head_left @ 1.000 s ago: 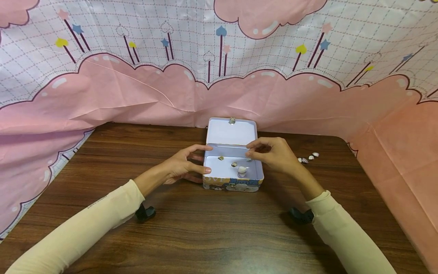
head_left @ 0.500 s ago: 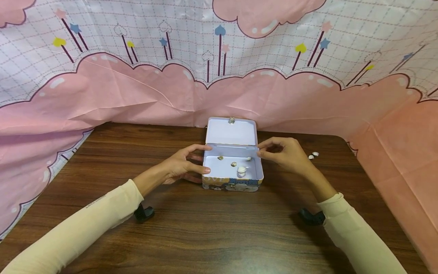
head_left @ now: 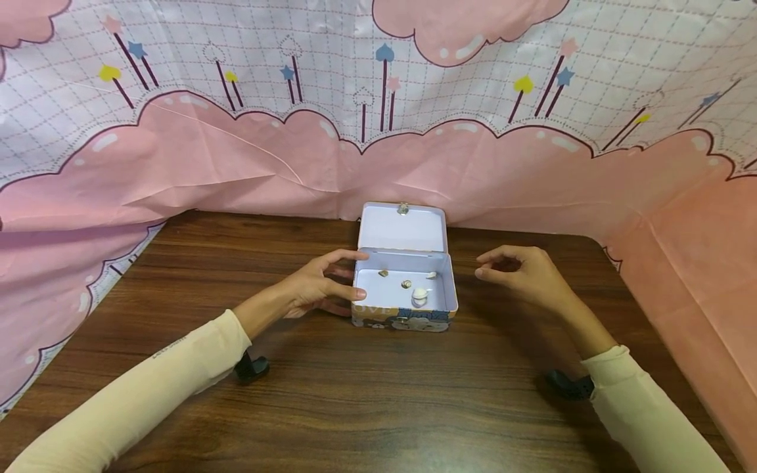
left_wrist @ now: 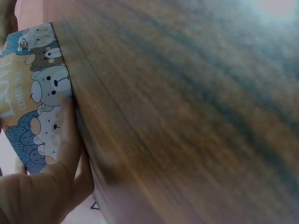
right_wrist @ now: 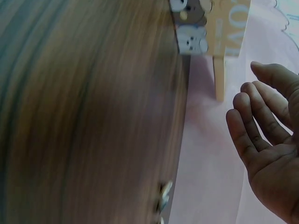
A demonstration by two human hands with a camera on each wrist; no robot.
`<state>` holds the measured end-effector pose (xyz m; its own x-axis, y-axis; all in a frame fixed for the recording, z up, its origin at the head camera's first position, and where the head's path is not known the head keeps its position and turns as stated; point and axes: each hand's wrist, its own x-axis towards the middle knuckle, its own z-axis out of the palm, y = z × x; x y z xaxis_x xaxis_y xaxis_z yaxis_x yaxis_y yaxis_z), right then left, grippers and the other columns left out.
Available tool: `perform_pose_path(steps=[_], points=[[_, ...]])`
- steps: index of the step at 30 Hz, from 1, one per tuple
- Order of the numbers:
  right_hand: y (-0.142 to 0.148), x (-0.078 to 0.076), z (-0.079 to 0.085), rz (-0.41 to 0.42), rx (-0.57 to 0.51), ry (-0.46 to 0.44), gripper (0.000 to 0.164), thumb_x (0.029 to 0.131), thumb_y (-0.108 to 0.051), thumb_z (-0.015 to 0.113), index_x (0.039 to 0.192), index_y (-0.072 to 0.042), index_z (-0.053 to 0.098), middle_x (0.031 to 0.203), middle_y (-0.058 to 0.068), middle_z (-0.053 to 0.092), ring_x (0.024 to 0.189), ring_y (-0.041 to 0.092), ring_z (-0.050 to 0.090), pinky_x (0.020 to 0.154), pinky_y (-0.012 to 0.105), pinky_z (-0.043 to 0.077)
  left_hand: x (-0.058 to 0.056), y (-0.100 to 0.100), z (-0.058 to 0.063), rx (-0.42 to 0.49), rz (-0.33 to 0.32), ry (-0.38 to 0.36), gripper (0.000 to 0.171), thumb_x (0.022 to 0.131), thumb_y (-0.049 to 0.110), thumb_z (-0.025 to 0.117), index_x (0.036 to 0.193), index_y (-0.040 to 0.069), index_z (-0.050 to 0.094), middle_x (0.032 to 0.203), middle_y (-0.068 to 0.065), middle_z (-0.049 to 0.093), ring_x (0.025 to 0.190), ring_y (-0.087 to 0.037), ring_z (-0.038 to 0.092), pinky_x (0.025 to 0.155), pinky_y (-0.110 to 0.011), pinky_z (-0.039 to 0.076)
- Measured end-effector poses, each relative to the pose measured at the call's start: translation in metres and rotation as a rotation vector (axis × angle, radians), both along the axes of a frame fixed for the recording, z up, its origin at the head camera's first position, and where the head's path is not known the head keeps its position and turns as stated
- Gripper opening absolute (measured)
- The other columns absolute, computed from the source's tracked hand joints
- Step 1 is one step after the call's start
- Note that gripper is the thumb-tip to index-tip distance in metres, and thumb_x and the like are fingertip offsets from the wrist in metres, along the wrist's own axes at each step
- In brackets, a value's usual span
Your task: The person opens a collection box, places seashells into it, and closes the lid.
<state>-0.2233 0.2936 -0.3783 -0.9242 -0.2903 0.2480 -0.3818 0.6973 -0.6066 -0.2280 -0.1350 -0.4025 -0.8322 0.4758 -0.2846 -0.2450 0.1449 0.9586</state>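
Observation:
An open tin box (head_left: 405, 318) with cartoon bears on its outside and a pale lining stands at the table's middle, lid (head_left: 402, 226) tilted back. On its floor are several small seashells, among them a white shell (head_left: 419, 293), a striped spiral shell (head_left: 406, 284) and a brownish shell (head_left: 383, 273). My left hand (head_left: 316, 286) grips the box's left end, thumb at the front rim. The left wrist view has its fingers (left_wrist: 70, 135) against the printed side. To the right of the box, apart from it, my right hand (head_left: 526, 272) hovers with loosely bent fingers and holds nothing.
Loose shells (right_wrist: 164, 195) lie on the wooden table (head_left: 355, 394) by its far edge in the right wrist view; in the head view my right hand hides them. A pink patterned cloth (head_left: 266, 164) hangs close behind the table and along its right.
My right hand has moved from over the box to the right, leaving a small shell at the box's back right. The left hand has stayed on the box.

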Motion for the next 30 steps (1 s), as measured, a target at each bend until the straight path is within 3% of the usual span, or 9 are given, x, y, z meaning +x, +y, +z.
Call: perform_pose_path(steps=[12, 30], points=[[0.055, 0.008, -0.002, -0.089, 0.079, -0.057, 0.035, 0.104, -0.039, 0.085, 0.13, -0.015, 0.084, 0.113, 0.005, 0.085, 0.094, 0.004, 0.074, 0.077, 0.017, 0.06, 0.002, 0.0, 0.002, -0.014, -0.007, 0.003, 0.084, 0.095, 0.006, 0.091, 0.166, 0.033, 0.054, 0.169, -0.025, 0.037, 0.133, -0.044, 0.066, 0.102, -0.058, 0.071], [0.101, -0.004, -0.02, -0.113, 0.172, -0.229, 0.048, 0.101, -0.04, 0.088, 0.138, -0.01, 0.079, 0.118, 0.007, 0.082, 0.1, 0.006, 0.073, 0.084, 0.021, 0.055, 0.003, 0.001, 0.003, -0.007, -0.014, -0.001, 0.087, 0.096, 0.005, 0.09, 0.169, 0.029, 0.05, 0.169, -0.026, 0.036, 0.134, -0.046, 0.065, 0.102, -0.06, 0.071]])
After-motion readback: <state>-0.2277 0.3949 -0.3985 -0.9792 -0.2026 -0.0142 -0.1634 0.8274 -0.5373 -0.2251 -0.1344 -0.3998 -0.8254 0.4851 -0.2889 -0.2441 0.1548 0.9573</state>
